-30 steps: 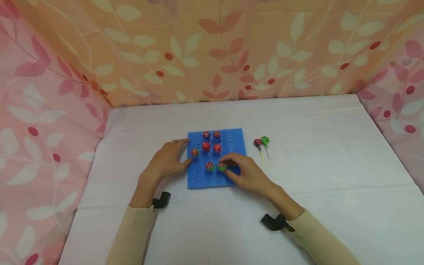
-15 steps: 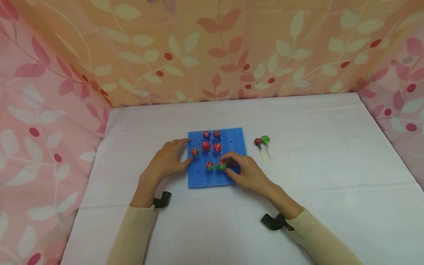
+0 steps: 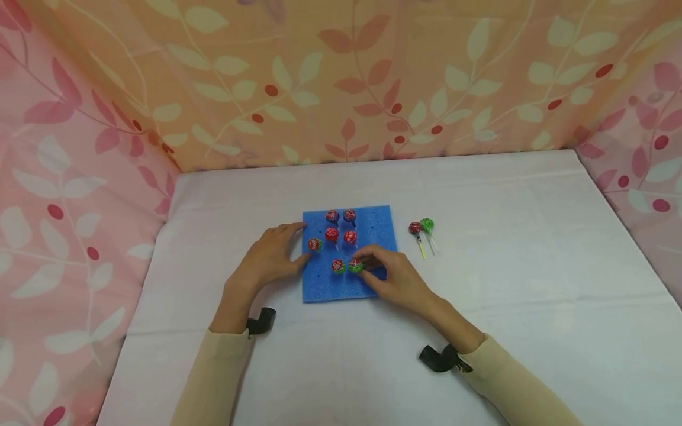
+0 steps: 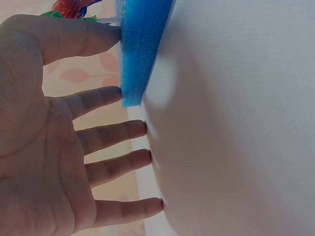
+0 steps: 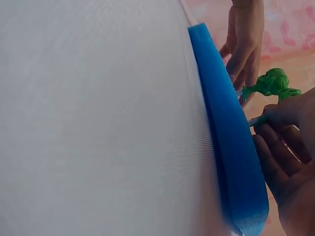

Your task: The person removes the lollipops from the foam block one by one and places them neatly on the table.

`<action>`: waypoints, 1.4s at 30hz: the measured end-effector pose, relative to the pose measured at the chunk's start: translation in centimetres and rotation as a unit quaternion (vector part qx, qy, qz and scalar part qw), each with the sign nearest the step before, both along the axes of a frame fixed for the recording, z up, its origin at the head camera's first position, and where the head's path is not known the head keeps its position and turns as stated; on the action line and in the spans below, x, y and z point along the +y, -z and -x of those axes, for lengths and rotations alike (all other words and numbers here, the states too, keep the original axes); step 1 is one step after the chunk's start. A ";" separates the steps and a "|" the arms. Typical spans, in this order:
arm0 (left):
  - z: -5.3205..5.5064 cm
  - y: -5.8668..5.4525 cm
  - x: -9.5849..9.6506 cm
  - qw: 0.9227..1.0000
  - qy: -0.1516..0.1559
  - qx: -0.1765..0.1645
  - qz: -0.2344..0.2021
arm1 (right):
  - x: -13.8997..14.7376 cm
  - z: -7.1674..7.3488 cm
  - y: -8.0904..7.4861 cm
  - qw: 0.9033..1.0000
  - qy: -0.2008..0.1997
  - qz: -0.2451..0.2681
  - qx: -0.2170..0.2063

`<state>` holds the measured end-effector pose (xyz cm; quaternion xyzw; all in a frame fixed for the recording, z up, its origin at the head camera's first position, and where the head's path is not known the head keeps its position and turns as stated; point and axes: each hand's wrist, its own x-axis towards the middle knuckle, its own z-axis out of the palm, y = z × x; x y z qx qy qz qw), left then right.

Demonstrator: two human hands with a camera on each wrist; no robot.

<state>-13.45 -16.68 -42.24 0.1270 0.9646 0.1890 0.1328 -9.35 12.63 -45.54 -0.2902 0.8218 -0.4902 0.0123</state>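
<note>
A blue foam block [image 3: 325, 290] lies on the white cloth with several wrapped lollipops standing in it. My right hand [image 3: 399, 278] pinches a red-and-green lollipop [image 3: 355, 265] at the block's front part; in the right wrist view its white stick meets the foam, thumb and finger just under the green wrapper. Beside it stands a matching lollipop [image 3: 338, 266]. My left hand [image 3: 272, 254] touches the block's left edge with straight fingers; in the left wrist view its thumb and index fingertip [image 4: 114, 93] press the foam, the other fingertips reaching the cloth. Another lollipop [image 3: 314, 244] stands near that edge.
Two lollipops, one dark red [image 3: 415, 228] and one green [image 3: 427, 225], lie on the cloth right of the block. Red lollipops [image 3: 331, 235] and dark ones [image 3: 348, 216] stand in the block's back rows. Floral curtains [image 3: 373, 77] hang around the table.
The lollipop in my right hand has shifted very slightly left, towards the one beside it. My left hand stays at the block's edge.
</note>
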 end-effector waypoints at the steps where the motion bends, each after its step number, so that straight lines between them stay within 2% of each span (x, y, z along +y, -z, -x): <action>1: 0.0 0.0 0.0 1.000 0.000 0.000 0.000 | 0.0 0.0 0.0 1.000 0.001 0.004 0.002; 8: 0.0 0.1 0.0 1.000 -0.003 0.000 -0.002 | -0.1 -0.2 -0.6 0.999 0.010 0.042 0.030; 12: 0.0 0.1 0.0 1.000 -0.003 0.001 -0.002 | -0.1 -0.2 -1.0 0.998 0.015 0.055 0.033; 18: 0.0 0.1 0.0 1.000 0.000 0.002 -0.002 | 0.1 -0.3 -1.3 0.997 0.022 0.066 0.030; 23: 0.2 0.1 -0.1 1.000 0.002 0.004 0.000 | 0.4 -0.2 -1.7 0.996 0.043 0.066 0.030; 32: 0.2 -0.2 -0.1 1.000 0.000 0.002 0.003 | 1.1 0.2 -2.7 0.994 0.065 0.069 0.060; 42: 0.2 0.0 -0.1 1.000 0.001 0.000 -0.003 | 2.6 0.6 -2.8 0.989 0.089 0.098 0.063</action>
